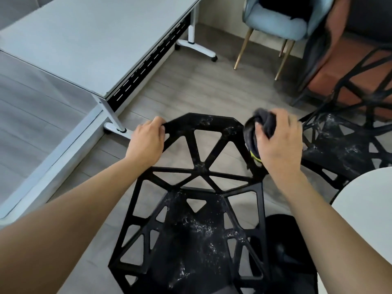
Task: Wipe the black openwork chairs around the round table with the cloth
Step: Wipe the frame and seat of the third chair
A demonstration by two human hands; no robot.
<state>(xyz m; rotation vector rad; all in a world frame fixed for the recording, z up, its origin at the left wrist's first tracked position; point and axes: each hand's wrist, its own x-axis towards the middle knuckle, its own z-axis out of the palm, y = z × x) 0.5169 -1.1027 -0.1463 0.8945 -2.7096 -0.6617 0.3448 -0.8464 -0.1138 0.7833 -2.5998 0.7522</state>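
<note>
Chairs: two black openwork ones visible. Near chair (197,209) sits just left of the round desk (369,209), backrest pointing away from me, long axis running front-to-back. Second chair (347,145) behind that desk. My left hand (147,143) grips the backrest's top-left corner; right hand (277,141) clutches one bunched dark cloth (257,128) against the top-right corner.

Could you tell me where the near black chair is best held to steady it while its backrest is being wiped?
Probably by the top rail of the black chair, at its left corner, coming from above. The rail is a flat, narrow bar with openings beneath, so fingers can wrap over it. The left hand already grips there, leaving the right corner free for the right hand with the cloth.
</note>
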